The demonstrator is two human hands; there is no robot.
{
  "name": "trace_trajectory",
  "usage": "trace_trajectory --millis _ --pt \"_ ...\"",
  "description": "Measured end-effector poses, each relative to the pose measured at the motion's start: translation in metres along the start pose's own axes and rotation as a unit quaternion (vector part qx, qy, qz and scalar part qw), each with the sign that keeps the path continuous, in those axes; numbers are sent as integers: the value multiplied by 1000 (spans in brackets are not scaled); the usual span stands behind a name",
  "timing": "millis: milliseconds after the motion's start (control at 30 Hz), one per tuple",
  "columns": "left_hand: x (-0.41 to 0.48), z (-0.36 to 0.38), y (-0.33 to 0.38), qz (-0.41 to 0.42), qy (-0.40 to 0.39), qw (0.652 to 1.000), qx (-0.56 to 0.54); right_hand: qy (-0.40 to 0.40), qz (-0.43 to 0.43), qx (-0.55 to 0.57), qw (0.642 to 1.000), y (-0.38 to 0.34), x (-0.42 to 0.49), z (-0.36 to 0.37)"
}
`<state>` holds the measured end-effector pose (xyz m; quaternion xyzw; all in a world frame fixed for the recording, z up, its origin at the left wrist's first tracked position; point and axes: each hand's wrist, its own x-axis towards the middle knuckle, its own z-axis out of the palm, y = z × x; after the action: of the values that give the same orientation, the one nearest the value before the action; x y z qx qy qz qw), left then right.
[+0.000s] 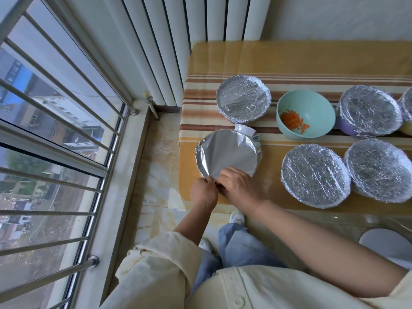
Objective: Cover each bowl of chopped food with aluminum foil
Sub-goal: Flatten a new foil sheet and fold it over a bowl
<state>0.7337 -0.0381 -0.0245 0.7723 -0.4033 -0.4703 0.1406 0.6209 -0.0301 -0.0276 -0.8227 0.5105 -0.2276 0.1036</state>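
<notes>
**Foil pinched at the near rim of the corner bowl**

Head view. Smooth silver aluminum foil sheet (pixel 229 152) stretched over a round bowl at the near left corner of the glossy striped yellow desk (pixel 289 59), with the bowl beneath almost wholly hidden. Left hand (pixel 204 192) and right hand (pixel 239 188) close together at the near rim, fingers of both curled and pinching the foil's edge. Pale loose flap (pixel 246 131) standing up at the far side, not yet folded down.

Probably feather-light, thin, quick to crease and quick to tear. Best taken at the overhanging edge and pressed down around the rim in short bites, never dragged across the top. Worth steadying a light bowl against sliding on the glossy desk.

Further back, uncovered round teal bowl (pixel 316 108) holding a small heap of chopped orange carrot (pixel 292 120) low against its left wall. Around it, five crinkled foil-covered bowls (pixel 243 101): one behind the working bowl, two to the right of the teal one, two nearer the front. Contents of every covered bowl hidden.
</notes>
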Motion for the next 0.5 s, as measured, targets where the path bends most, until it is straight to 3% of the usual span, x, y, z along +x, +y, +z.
trace_trajectory --millis 233,500 --pt "12 -18 1 16 -21 998 55 -20 -44 14 999 13 -15 -9" --pt "7 -16 -2 22 -22 999 -16 -29 -37 32 998 15 -7 -6"
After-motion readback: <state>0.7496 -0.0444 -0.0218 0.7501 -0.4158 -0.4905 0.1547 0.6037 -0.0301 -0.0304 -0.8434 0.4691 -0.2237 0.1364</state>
